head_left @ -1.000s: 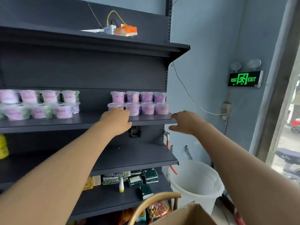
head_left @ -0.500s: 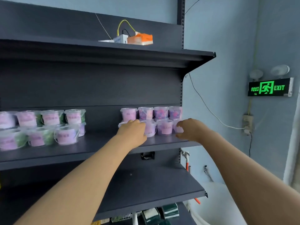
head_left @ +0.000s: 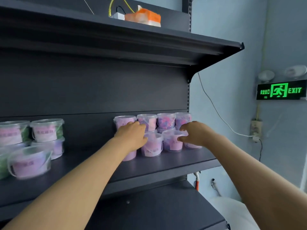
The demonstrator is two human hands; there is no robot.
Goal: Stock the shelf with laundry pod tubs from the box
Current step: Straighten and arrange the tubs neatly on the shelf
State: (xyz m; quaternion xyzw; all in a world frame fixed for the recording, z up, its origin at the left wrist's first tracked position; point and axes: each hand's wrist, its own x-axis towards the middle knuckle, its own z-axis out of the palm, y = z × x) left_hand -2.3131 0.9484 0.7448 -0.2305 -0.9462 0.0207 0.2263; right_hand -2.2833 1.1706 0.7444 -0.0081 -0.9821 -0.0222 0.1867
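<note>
We see both bare arms reaching up to the dark middle shelf [head_left: 166,165]. The laundry pod tubs [head_left: 166,121] stand in a tight group at its right end, with a back row stacked two high against the rear panel and a front row of single tubs just before it.

Our left hand [head_left: 132,135] lies palm down on the leftmost front tub [head_left: 130,156], its fingers reaching over the lid toward the back row. The fingers are hidden from us, so we cannot tell whether it grips or merely rests.

Our right hand [head_left: 193,133] sits over the rightmost front tub [head_left: 193,146], fingers curled and thumb out beside the neighbouring tub [head_left: 172,143]. We cannot tell whether it clasps the tub or only presses on it. The two hands are apart, with two front tubs between them.

A second group of tubs [head_left: 29,163], some holding green pods, stands well apart at the shelf's left end. On the top shelf [head_left: 182,42] lie an orange and white packet [head_left: 143,18] and a small white box [head_left: 118,15]. A lit green exit sign [head_left: 280,91] hangs on the blue wall [head_left: 232,30] to the right.
</note>
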